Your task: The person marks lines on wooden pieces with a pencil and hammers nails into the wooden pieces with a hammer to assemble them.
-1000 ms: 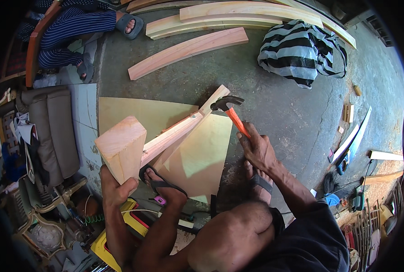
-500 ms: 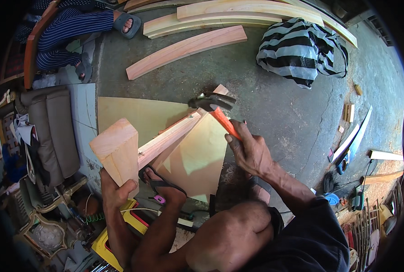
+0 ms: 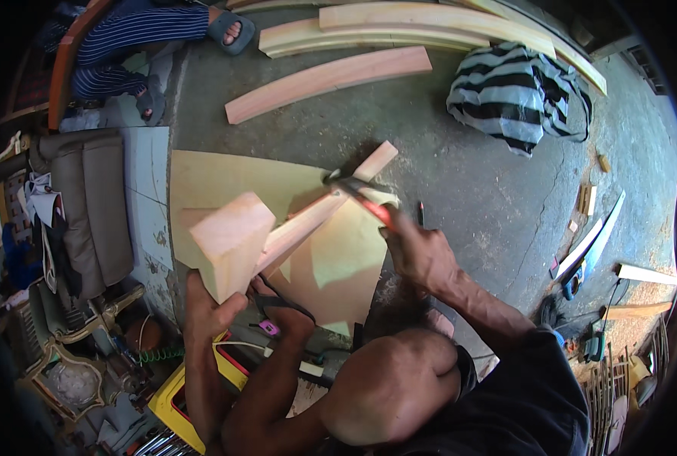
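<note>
Your wooden piece sits tilted over the plywood sheet on the concrete floor: a thick block end near you, a long narrow leg running up and away to the right, its far tip past the sheet's upper right edge. Your foot in a sandal is just below the leg, at the sheet's near edge.

Left hand: closed around the underside of the block end, thumb up against its near face. It's gripping the wood and carrying that end off the sheet.

Right hand: fist closed on the red-orange handle of a hammer. The dark head is at the narrow leg, near its far end; motion blur there, so you can't tell whether head and wood are touching. A dark pencil-like stick lies on the floor just beyond your knuckles.

Further out on the floor:
- One curved wooden slat beyond the sheet's far edge, with more curved slats stacked behind it.
- Striped cloth bundle at far right, touching the ends of the stacked slats.
- Handsaw with a pale blade near the right side, small wood offcuts close by.
- Another person's legs in striped trousers with sandals at the far left corner.
- Brown cushioned seat along the sheet's left edge.
- Yellow crate and tangled cables at your lower left, beside your left forearm.
</note>
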`<state>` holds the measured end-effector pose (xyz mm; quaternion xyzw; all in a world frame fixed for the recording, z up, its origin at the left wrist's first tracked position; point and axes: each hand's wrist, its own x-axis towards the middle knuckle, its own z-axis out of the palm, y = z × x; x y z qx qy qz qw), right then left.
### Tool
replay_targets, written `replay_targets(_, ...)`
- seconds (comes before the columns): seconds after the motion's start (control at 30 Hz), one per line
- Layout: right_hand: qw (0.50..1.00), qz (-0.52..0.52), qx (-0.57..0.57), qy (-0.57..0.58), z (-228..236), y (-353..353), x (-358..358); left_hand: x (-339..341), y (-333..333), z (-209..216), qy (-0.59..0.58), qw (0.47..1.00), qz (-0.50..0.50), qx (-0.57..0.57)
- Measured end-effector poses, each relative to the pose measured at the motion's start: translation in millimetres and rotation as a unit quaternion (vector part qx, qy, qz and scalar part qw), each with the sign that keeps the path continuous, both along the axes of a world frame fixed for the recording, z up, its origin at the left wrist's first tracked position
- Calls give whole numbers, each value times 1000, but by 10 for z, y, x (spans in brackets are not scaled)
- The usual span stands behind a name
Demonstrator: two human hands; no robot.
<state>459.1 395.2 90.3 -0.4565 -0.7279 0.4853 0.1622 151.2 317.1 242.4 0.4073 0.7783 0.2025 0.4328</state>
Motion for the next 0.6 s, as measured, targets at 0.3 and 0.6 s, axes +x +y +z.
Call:
replay_targets(0.3, 993, -68, 23, 98, 351, -78, -81, -39, -62, -36, 15, 991, -94, 98)
replay_targets(0.6, 989, -132, -73, 4, -59, -210, -8, 128, 230, 81, 39, 991, -127, 33)
